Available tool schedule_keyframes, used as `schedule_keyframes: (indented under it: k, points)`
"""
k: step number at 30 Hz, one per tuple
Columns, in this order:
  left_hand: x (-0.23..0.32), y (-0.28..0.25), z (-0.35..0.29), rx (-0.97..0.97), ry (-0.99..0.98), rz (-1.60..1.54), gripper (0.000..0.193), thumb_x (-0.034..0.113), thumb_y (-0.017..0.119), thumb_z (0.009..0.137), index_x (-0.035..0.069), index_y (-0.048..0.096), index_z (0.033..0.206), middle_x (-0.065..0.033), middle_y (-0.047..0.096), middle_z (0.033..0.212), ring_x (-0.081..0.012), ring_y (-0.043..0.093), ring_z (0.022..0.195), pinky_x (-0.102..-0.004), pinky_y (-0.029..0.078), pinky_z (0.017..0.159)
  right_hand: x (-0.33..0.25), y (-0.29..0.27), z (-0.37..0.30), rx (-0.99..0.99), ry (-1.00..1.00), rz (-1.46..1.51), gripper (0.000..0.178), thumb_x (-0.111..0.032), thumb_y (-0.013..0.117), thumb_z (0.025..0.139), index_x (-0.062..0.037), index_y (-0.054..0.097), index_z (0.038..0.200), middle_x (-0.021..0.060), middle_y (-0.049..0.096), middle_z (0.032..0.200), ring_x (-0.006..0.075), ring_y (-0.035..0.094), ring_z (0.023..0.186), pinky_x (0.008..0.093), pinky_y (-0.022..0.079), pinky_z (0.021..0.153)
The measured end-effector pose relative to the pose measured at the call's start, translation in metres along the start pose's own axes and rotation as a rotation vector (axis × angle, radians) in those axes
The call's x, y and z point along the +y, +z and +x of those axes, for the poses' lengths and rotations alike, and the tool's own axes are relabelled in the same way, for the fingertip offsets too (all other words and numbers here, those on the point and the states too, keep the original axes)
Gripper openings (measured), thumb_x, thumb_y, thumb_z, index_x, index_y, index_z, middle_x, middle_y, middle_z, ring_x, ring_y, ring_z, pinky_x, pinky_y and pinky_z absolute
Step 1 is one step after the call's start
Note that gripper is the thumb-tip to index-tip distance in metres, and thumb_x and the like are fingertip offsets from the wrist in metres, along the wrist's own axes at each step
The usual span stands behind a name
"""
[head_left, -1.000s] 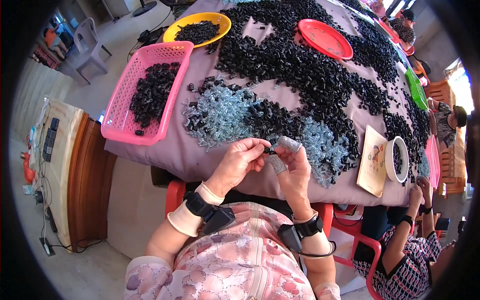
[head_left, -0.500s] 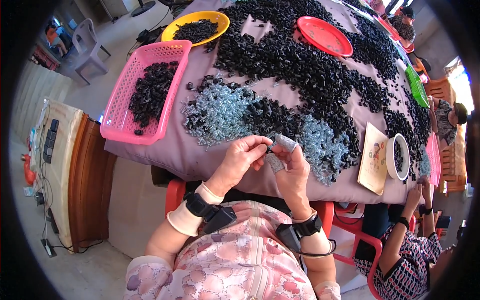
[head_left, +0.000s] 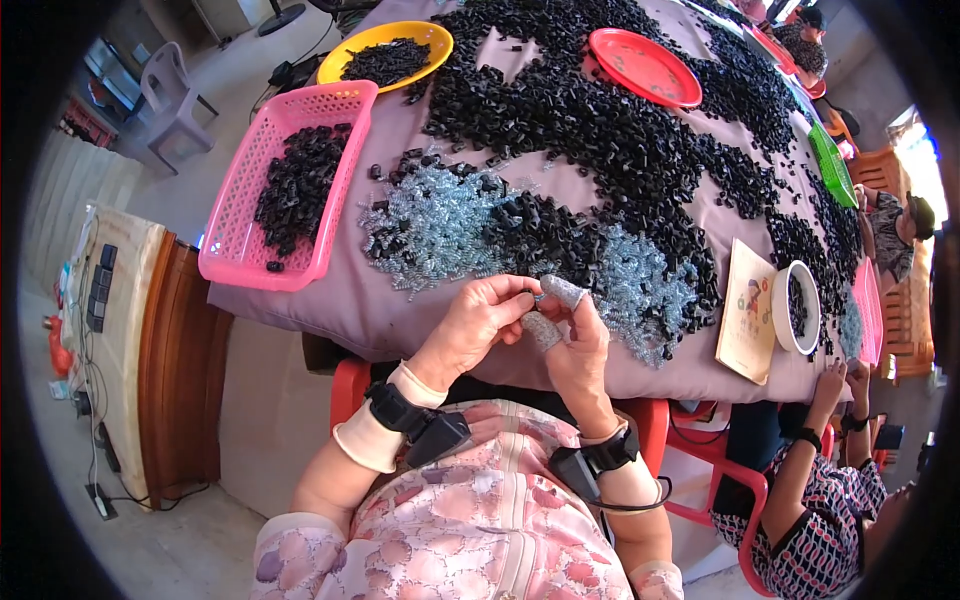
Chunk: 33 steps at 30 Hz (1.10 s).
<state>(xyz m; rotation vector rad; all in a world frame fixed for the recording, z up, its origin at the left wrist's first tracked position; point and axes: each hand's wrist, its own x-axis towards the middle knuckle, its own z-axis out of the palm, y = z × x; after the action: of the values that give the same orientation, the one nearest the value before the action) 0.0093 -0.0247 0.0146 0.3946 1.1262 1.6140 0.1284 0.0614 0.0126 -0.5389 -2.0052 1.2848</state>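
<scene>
My left hand (head_left: 470, 328) pinches a small black plastic part between thumb and forefinger, just off the table's near edge. Close against it, my right hand (head_left: 580, 345) has grey covers on its thumb and forefinger. Those two fingertips are pressed together at the black part, and a speck of pale blue shows there, too small to make out. Beyond my hands lie a heap of clear bluish springs (head_left: 425, 225) and a second spring heap (head_left: 640, 290) to its right. Small black plastic parts (head_left: 555, 240) are piled between the two.
A pink basket (head_left: 215, 225) of black parts stands at the left, a yellow plate (head_left: 330, 72) behind it. Farther back lies a red plate (head_left: 650, 75). A booklet (head_left: 745, 315) and a white bowl (head_left: 810, 335) are at the right, near a seated co-worker (head_left: 810, 500).
My fingertips have drawn closer together around the black part, now mostly hidden, and a pale blue speck shows. The co-worker's hands at the right have shifted slightly.
</scene>
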Motion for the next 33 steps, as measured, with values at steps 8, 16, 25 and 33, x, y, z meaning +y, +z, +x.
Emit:
schedule_keyframes:
  k: [8, 16, 25, 33]
  points:
    - [0.004, 0.004, 0.000, -0.063, -0.046, -0.227, 0.025, 0.006, 0.058, 0.086, 0.006, 0.047, 0.108, -0.0032, 0.059, 0.084, -0.0066, 0.052, 0.064, -0.0185, 0.040, 0.050, 0.001, -0.001, 0.000, -0.098, 0.203, 0.417, 0.039, -0.004, 0.069, 0.076, 0.0014, 0.052, 0.111, 0.0033, 0.049, 0.094, 0.0100, 0.054, 0.079, 0.0221, 0.047, 0.067]
    - [0.004, 0.013, 0.002, -0.075, -0.072, -0.204, 0.028, 0.007, 0.060, 0.085, 0.008, 0.043, 0.107, -0.0032, 0.057, 0.082, -0.0077, 0.051, 0.065, -0.0203, 0.038, 0.050, 0.011, -0.012, 0.000, -0.203, 0.231, 0.360, 0.037, -0.015, 0.067, 0.079, 0.0010, 0.054, 0.110, 0.0030, 0.048, 0.093, 0.0103, 0.051, 0.076, 0.0231, 0.044, 0.066]
    - [-0.004, 0.011, 0.003, -0.093, -0.150, -0.347, 0.025, 0.008, 0.061, 0.085, 0.009, 0.046, 0.105, -0.0034, 0.057, 0.087, -0.0095, 0.055, 0.070, -0.0207, 0.045, 0.056, 0.009, -0.017, -0.005, -0.198, 0.271, 0.335, 0.033, -0.018, 0.064, 0.081, -0.0017, 0.054, 0.108, 0.0028, 0.049, 0.094, 0.0100, 0.051, 0.081, 0.0234, 0.044, 0.071]
    - [-0.012, 0.010, 0.004, -0.083, -0.127, -0.362, 0.027, 0.004, 0.060, 0.084, 0.010, 0.046, 0.107, -0.0044, 0.058, 0.092, -0.0135, 0.060, 0.080, -0.0262, 0.051, 0.066, 0.009, -0.015, -0.006, -0.179, 0.217, 0.352, 0.033, -0.017, 0.062, 0.083, -0.0021, 0.053, 0.110, 0.0038, 0.050, 0.097, 0.0116, 0.050, 0.081, 0.0242, 0.043, 0.072]
